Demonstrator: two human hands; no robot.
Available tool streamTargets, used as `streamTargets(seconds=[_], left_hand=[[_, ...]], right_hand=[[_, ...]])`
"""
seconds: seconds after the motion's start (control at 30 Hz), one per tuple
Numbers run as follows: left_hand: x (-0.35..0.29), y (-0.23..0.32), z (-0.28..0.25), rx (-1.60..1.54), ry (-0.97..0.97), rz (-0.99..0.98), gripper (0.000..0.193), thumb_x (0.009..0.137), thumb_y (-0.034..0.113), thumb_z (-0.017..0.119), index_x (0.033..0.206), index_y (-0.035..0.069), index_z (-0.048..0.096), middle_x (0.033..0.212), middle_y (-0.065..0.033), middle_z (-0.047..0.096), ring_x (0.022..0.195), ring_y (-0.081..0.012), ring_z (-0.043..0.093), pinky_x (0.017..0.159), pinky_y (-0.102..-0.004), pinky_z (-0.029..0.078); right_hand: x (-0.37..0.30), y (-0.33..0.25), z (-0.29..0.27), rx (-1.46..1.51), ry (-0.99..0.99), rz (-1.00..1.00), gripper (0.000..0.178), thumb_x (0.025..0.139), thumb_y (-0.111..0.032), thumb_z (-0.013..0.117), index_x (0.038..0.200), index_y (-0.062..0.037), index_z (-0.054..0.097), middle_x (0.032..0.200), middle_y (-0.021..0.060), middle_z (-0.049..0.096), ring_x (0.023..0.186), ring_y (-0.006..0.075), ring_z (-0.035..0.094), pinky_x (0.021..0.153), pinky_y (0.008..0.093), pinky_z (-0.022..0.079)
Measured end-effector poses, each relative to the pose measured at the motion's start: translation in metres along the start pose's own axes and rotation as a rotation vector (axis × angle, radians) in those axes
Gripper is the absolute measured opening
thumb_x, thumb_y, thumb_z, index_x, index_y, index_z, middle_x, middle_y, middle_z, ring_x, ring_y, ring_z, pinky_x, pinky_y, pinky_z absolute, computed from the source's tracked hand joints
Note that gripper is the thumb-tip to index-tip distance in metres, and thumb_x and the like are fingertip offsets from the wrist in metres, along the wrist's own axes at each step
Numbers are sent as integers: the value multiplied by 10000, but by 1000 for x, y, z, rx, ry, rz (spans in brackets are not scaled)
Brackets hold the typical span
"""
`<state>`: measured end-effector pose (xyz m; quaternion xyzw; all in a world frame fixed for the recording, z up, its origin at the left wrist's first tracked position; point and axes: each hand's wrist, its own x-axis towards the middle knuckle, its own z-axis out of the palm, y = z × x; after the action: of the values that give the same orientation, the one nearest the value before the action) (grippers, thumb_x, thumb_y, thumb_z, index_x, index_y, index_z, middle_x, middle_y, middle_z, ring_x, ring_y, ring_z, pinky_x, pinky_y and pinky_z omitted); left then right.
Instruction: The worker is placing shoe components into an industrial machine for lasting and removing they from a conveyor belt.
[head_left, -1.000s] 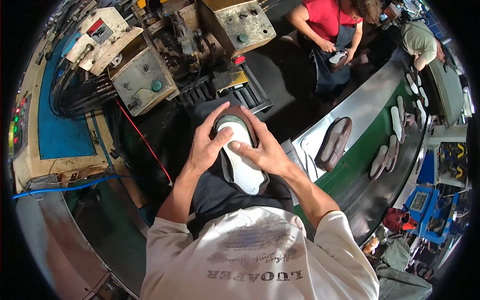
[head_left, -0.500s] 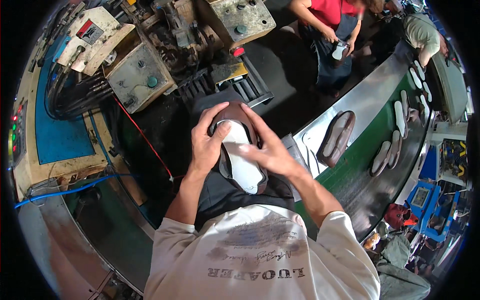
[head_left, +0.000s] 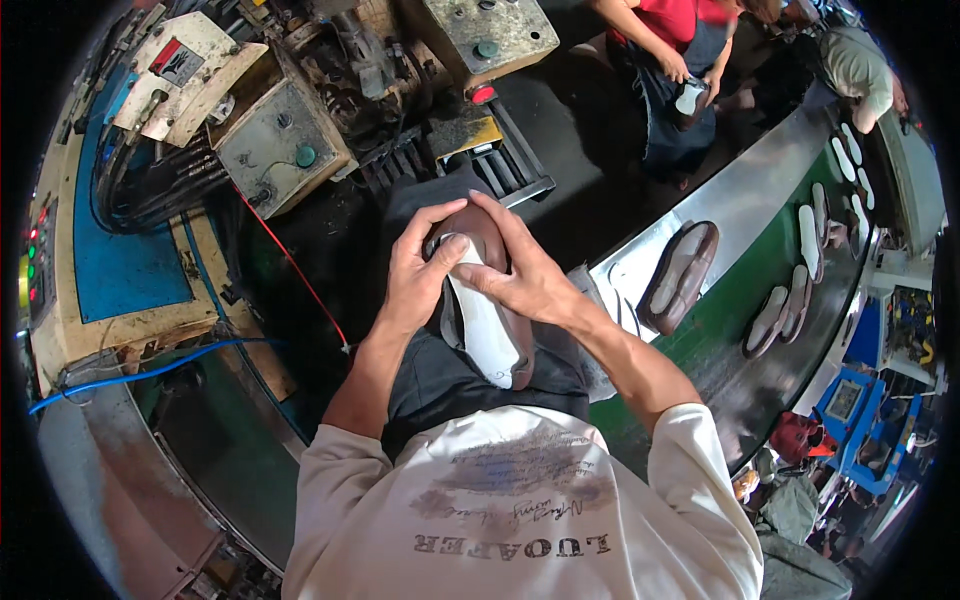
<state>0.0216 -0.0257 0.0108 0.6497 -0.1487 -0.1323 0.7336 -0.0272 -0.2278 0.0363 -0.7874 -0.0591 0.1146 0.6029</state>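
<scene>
A brown shoe upper (head_left: 485, 232) with a white insole (head_left: 488, 335) in it rests on my lap, insole facing up. Round its far left side curls my left hand (head_left: 425, 262), closed on it with the thumb on the insole. My right hand (head_left: 522, 272) grips the far right side, its thumb pressing on the insole close to the left thumb. Both hands' fingertips wrap over the far end and partly hide it. Brown material shows along the insole's right edge, dark lining along its left.
On my right, a green conveyor belt (head_left: 690, 365) with a metal edge carries a brown pair of shoes (head_left: 680, 275) and several more shoes and insoles. Machinery with a control box (head_left: 285, 150) stands ahead on the left. Across the belt's far side, a person in an apron (head_left: 675, 110) holds another shoe.
My right thumb has moved from the middle of the insole up beside my left thumb. The shoe upper has tilted slightly, showing more brown on its right side.
</scene>
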Motion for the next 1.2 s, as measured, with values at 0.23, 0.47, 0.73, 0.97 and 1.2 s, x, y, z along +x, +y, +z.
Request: streamTargets(seconds=[0.23,0.47,0.73,0.97,1.2], left_hand=[[8,-1,24,-21,62,-211,426,1066,106,704,1477,2,655,1372,-110,696,1246,-172,632,1112,-341,496],[-18,-31,16,-722,4,-375,667,1104,139,675,1689,4,384,1607,-166,520,1487,-245,510,1254,-380,412],[-18,-54,34,-200,113,-233,574,1089,136,692,1600,3,467,1541,-128,553,1389,-204,560,1163,-358,474],[-72,-46,28,-5,-60,-376,782,1057,154,724,1704,-13,318,1649,-213,489,1548,-304,451,1287,-426,348],[-90,-13,32,-574,14,-717,540,1036,-4,526,1574,-34,495,1491,-170,630,1342,-271,646,1177,-457,502]], right_hand=[[5,25,-3,223,38,76,883,1008,-278,788,1715,-74,299,1558,274,525,1486,384,507,1249,462,401],[4,54,-9,557,30,226,831,1006,-267,790,1711,-128,374,1161,89,578,1103,207,580,1024,356,481],[10,59,-7,464,47,257,841,1030,-304,755,1728,-111,327,1442,207,570,1371,297,552,1181,425,442],[-59,49,15,346,178,280,984,1026,-294,778,1740,41,189,1748,280,333,1608,372,374,1303,440,330],[-134,-15,54,-918,21,7,909,884,-282,890,1682,-276,457,1781,272,208,1481,630,377,1196,621,476]])
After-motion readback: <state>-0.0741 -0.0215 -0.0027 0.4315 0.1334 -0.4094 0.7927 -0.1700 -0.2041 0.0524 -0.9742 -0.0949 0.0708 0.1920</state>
